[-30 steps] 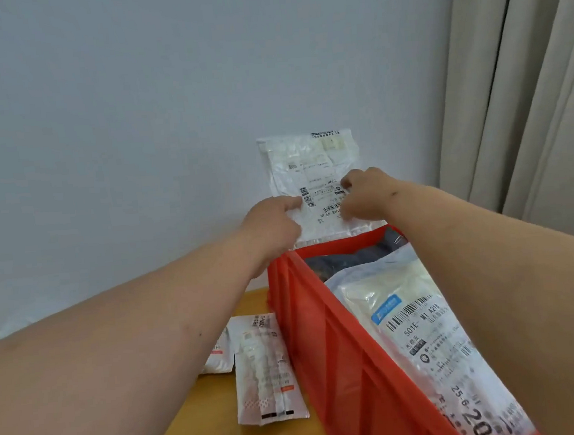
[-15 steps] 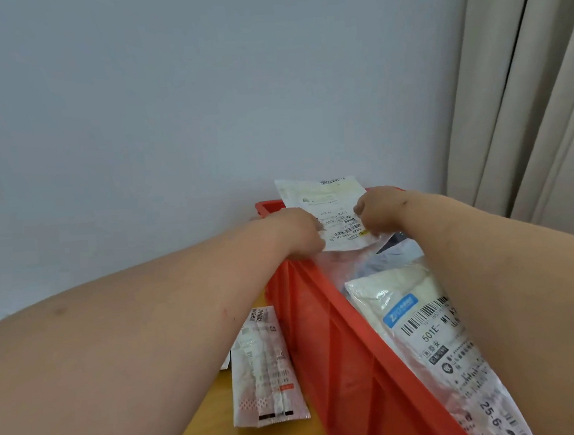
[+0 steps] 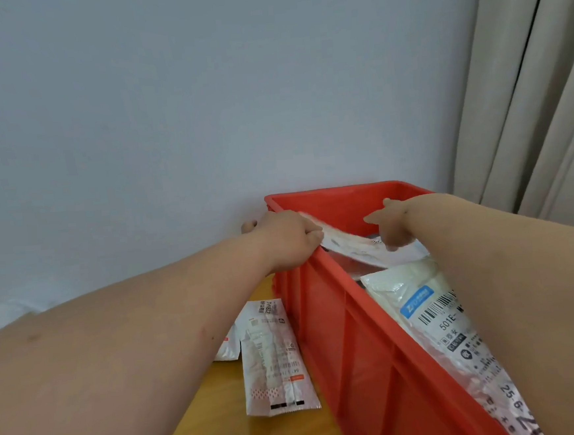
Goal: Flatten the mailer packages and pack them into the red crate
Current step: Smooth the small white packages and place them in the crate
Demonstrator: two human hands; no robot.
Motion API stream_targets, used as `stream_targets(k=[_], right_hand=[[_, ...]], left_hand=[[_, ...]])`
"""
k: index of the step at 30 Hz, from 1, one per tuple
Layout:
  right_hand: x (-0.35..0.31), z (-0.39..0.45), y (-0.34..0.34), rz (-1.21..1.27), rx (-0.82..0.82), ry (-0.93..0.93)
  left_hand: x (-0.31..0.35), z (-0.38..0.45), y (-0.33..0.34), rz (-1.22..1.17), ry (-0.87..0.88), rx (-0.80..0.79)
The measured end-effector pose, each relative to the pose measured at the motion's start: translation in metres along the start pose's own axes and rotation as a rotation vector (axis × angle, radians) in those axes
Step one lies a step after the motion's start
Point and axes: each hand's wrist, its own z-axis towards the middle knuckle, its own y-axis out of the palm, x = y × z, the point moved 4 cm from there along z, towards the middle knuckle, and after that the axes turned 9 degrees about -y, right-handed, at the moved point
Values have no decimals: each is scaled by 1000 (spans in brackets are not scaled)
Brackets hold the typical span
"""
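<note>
The red crate (image 3: 355,356) stands on a wooden table (image 3: 222,414) against the wall. A small white mailer with a label (image 3: 348,247) lies tilted across the crate's far end, its left edge up at the left rim. My left hand (image 3: 285,239) grips that left edge with curled fingers, just over the rim. My right hand (image 3: 391,224) is inside the crate, its fingers pointing down onto the mailer's right part. A large white mailer with a blue tag and barcode (image 3: 434,312) lies lengthwise in the crate, partly hidden by my right forearm.
On the table left of the crate lies a flat white mailer with red print (image 3: 272,359), and another small packet (image 3: 228,349) peeks from under my left forearm. A beige curtain (image 3: 530,95) hangs at the right. The grey wall stands just behind the crate.
Both hands have brought the small mailer down from upright above the crate into its far end. It now lies nearly flat. My right hand has loosened from gripping to pressing.
</note>
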Motion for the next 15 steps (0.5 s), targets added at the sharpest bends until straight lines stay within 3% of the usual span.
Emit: stream_targets(k=[8,15], right_hand=[[-26,-16,-26,-61,77,-86],[-54,-29,-48,-29,145,-169]], left_hand=[[8,-13,-10,-10,29,23],[-40,-42,-28,-2,-64,50]])
